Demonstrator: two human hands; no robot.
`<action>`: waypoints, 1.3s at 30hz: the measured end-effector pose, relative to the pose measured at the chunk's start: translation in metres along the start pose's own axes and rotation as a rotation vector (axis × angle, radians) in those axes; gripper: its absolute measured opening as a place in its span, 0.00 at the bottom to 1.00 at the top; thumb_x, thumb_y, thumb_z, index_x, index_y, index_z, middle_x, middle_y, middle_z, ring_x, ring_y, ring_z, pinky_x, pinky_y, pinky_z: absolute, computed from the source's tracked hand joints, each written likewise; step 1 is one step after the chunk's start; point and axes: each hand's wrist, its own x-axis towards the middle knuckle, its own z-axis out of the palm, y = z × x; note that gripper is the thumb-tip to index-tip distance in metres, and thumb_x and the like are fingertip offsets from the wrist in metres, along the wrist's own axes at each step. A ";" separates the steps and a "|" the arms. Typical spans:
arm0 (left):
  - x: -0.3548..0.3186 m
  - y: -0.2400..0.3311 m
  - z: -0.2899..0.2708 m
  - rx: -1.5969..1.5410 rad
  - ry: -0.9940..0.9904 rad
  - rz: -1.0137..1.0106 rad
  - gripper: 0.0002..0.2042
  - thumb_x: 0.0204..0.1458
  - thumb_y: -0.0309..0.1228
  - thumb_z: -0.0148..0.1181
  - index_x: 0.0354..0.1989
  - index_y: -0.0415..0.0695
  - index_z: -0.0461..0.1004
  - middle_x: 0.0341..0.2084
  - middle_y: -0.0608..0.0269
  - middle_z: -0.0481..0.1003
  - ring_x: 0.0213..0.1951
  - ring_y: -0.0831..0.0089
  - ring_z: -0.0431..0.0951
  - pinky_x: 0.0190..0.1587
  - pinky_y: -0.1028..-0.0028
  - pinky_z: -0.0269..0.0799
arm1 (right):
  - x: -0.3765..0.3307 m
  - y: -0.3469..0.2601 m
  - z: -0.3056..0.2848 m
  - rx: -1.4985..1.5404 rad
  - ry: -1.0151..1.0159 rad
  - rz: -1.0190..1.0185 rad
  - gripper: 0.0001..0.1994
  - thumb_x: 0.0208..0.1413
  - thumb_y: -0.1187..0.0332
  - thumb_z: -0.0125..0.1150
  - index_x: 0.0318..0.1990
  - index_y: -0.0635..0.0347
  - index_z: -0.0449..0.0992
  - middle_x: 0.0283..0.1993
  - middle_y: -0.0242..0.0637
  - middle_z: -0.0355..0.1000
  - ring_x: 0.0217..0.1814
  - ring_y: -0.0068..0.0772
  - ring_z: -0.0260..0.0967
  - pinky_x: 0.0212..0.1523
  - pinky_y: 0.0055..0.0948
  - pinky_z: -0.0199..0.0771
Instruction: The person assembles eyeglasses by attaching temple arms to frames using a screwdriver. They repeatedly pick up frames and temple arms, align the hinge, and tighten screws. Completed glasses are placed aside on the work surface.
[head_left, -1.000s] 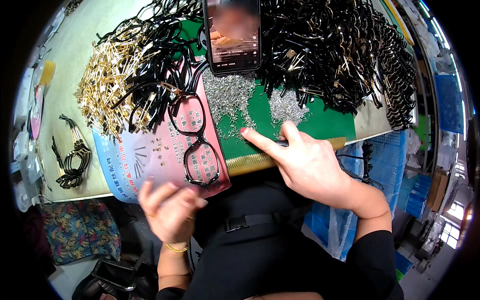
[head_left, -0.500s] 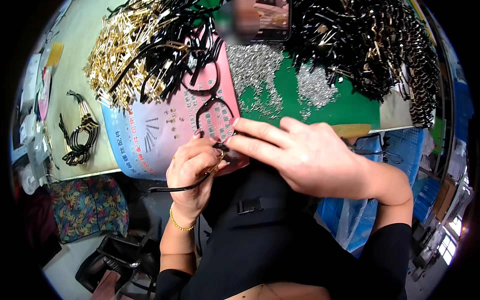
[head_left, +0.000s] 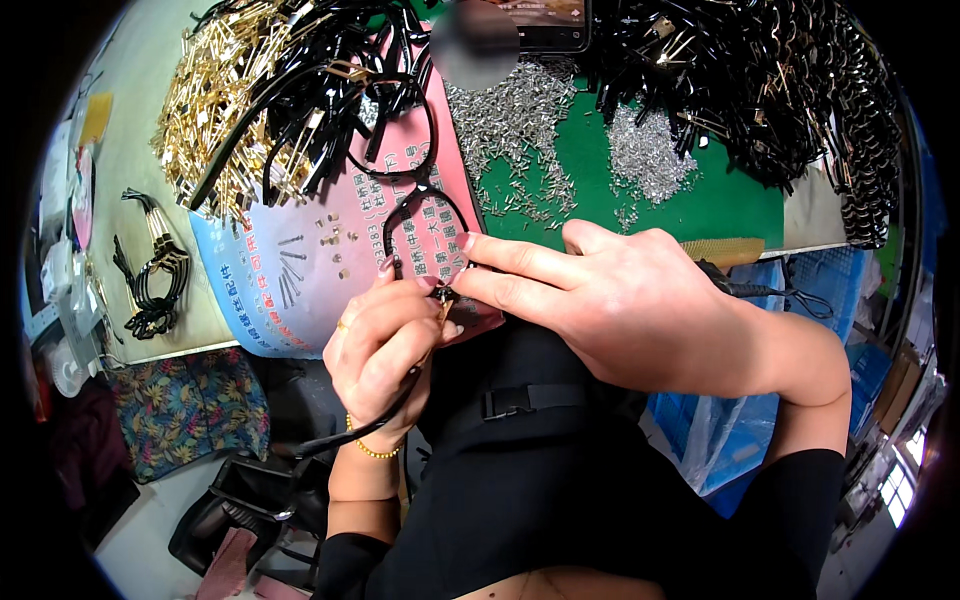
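Close together at the near edge of a blue-and-pink printed sheet (head_left: 245,300), my two hands meet at one corner of a black eyeglass frame (head_left: 426,187). The frame lies upward from my fingers over the sheet. My left hand (head_left: 372,345) is closed round a black eyeglass temple (head_left: 372,425) with a gold-coloured part at its hinge end, and the temple's tip hangs out toward the lower left. My right hand (head_left: 625,315) pinches the near side of the frame, with two fingers stretched along it. The contact between temple and frame is mostly hidden by fingertips.
Gold-coloured parts (head_left: 205,120) and black temples (head_left: 310,125) pile up at the far left, more temples (head_left: 740,80) at the right. Small silver pieces (head_left: 515,135) lie on a green mat (head_left: 580,165) below a phone (head_left: 553,38). A temple bundle (head_left: 155,285) sits left.
My left hand has turned slightly, and the temple's free tip has swung downward. My right hand keeps its pinch on the frame. The whole view has shifted a little.
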 end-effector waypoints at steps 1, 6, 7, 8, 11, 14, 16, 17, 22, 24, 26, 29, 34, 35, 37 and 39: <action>0.000 0.000 0.000 0.011 -0.015 0.001 0.13 0.43 0.20 0.72 0.36 0.44 0.75 0.33 0.60 0.79 0.39 0.59 0.83 0.49 0.58 0.79 | 0.000 0.001 0.002 -0.012 0.016 0.009 0.35 0.41 0.77 0.66 0.63 0.50 0.72 0.65 0.30 0.71 0.33 0.37 0.72 0.24 0.28 0.77; 0.003 0.000 -0.003 0.046 -0.054 0.017 0.13 0.43 0.20 0.71 0.37 0.43 0.75 0.33 0.60 0.79 0.39 0.57 0.83 0.50 0.58 0.79 | 0.000 0.001 0.005 -0.037 0.012 0.030 0.36 0.41 0.77 0.66 0.64 0.45 0.73 0.66 0.23 0.70 0.31 0.31 0.69 0.21 0.23 0.74; 0.003 0.000 -0.002 0.044 -0.050 0.019 0.13 0.43 0.21 0.72 0.36 0.43 0.75 0.33 0.60 0.79 0.39 0.58 0.83 0.50 0.58 0.79 | -0.001 0.001 0.006 -0.028 0.018 0.035 0.36 0.41 0.77 0.66 0.63 0.44 0.73 0.67 0.23 0.70 0.31 0.30 0.69 0.21 0.23 0.74; 0.002 0.000 0.000 0.025 -0.019 0.006 0.13 0.43 0.21 0.72 0.35 0.43 0.75 0.33 0.60 0.79 0.39 0.58 0.83 0.50 0.58 0.79 | -0.001 0.001 0.006 -0.020 0.024 0.040 0.35 0.41 0.77 0.66 0.63 0.44 0.73 0.67 0.22 0.69 0.31 0.30 0.69 0.20 0.22 0.74; 0.000 0.000 0.002 0.004 0.004 -0.016 0.12 0.42 0.21 0.72 0.34 0.42 0.75 0.33 0.60 0.78 0.38 0.59 0.83 0.50 0.57 0.80 | 0.000 0.002 0.003 -0.023 -0.017 0.043 0.35 0.41 0.77 0.65 0.63 0.43 0.73 0.67 0.22 0.69 0.31 0.29 0.68 0.20 0.21 0.73; 0.006 0.003 -0.001 0.064 -0.045 0.024 0.11 0.42 0.21 0.72 0.32 0.42 0.75 0.33 0.60 0.78 0.37 0.60 0.83 0.51 0.58 0.81 | 0.001 0.002 0.001 -0.021 -0.038 0.046 0.35 0.42 0.77 0.65 0.63 0.42 0.74 0.68 0.22 0.69 0.31 0.28 0.68 0.20 0.21 0.73; 0.012 0.010 0.000 0.166 -0.077 0.065 0.12 0.42 0.20 0.72 0.32 0.42 0.75 0.32 0.60 0.78 0.37 0.60 0.83 0.50 0.58 0.81 | 0.002 0.002 -0.002 -0.010 -0.043 0.048 0.35 0.42 0.77 0.65 0.63 0.42 0.74 0.68 0.22 0.69 0.31 0.28 0.68 0.20 0.21 0.73; 0.014 0.012 0.001 0.218 -0.093 0.085 0.12 0.41 0.19 0.72 0.33 0.42 0.75 0.32 0.60 0.78 0.38 0.60 0.83 0.50 0.59 0.81 | 0.002 0.001 -0.002 -0.004 -0.045 0.048 0.35 0.42 0.76 0.65 0.63 0.42 0.74 0.68 0.22 0.69 0.31 0.28 0.69 0.20 0.21 0.73; 0.012 0.000 0.003 0.110 -0.055 -0.062 0.13 0.40 0.15 0.70 0.34 0.40 0.75 0.29 0.58 0.76 0.32 0.61 0.82 0.36 0.65 0.79 | 0.001 0.004 0.000 0.021 -0.016 0.053 0.34 0.42 0.77 0.65 0.63 0.44 0.74 0.67 0.24 0.69 0.31 0.29 0.70 0.22 0.22 0.74; 0.015 0.001 0.000 0.108 -0.083 -0.011 0.14 0.39 0.15 0.70 0.34 0.41 0.75 0.28 0.59 0.76 0.31 0.61 0.81 0.36 0.66 0.79 | 0.002 0.005 -0.001 0.018 -0.025 0.052 0.34 0.43 0.77 0.65 0.63 0.44 0.73 0.66 0.24 0.70 0.31 0.29 0.71 0.22 0.23 0.75; 0.015 0.001 -0.006 -0.026 -0.165 -0.201 0.17 0.43 0.07 0.63 0.39 0.40 0.73 0.33 0.51 0.79 0.37 0.61 0.82 0.55 0.56 0.77 | 0.004 0.005 -0.003 -0.011 -0.048 0.057 0.33 0.43 0.77 0.65 0.63 0.45 0.73 0.65 0.25 0.71 0.31 0.30 0.72 0.23 0.23 0.75; 0.010 0.003 -0.007 0.074 -0.147 -0.049 0.16 0.44 0.08 0.64 0.39 0.39 0.74 0.33 0.52 0.79 0.37 0.60 0.82 0.53 0.58 0.78 | 0.006 0.002 -0.001 0.002 0.008 0.040 0.32 0.44 0.76 0.65 0.62 0.45 0.74 0.63 0.27 0.72 0.30 0.30 0.73 0.24 0.24 0.76; 0.012 -0.001 -0.006 0.003 -0.136 -0.126 0.16 0.42 0.08 0.67 0.38 0.39 0.74 0.32 0.54 0.78 0.38 0.61 0.82 0.53 0.61 0.78 | 0.006 0.005 0.003 0.019 0.043 0.016 0.30 0.45 0.76 0.65 0.60 0.46 0.75 0.60 0.28 0.74 0.30 0.30 0.73 0.25 0.25 0.77; 0.011 0.000 -0.005 0.005 -0.129 -0.115 0.16 0.42 0.09 0.68 0.38 0.39 0.74 0.33 0.54 0.77 0.38 0.62 0.82 0.53 0.61 0.78 | 0.006 0.005 0.003 0.034 0.052 0.006 0.29 0.45 0.76 0.65 0.59 0.46 0.75 0.60 0.28 0.74 0.30 0.30 0.73 0.25 0.25 0.77; 0.007 0.000 -0.003 -0.001 -0.096 -0.109 0.16 0.42 0.09 0.69 0.37 0.39 0.74 0.35 0.55 0.76 0.38 0.62 0.82 0.53 0.60 0.78 | 0.007 0.002 -0.002 0.024 0.023 -0.009 0.27 0.44 0.76 0.65 0.57 0.53 0.74 0.59 0.34 0.74 0.31 0.35 0.75 0.26 0.30 0.78; 0.001 -0.002 0.000 -0.017 -0.043 -0.114 0.16 0.42 0.09 0.69 0.37 0.40 0.74 0.38 0.56 0.73 0.39 0.63 0.82 0.54 0.59 0.79 | 0.009 0.001 -0.003 -0.058 0.029 -0.044 0.25 0.45 0.74 0.65 0.55 0.56 0.74 0.57 0.36 0.74 0.32 0.36 0.76 0.25 0.31 0.78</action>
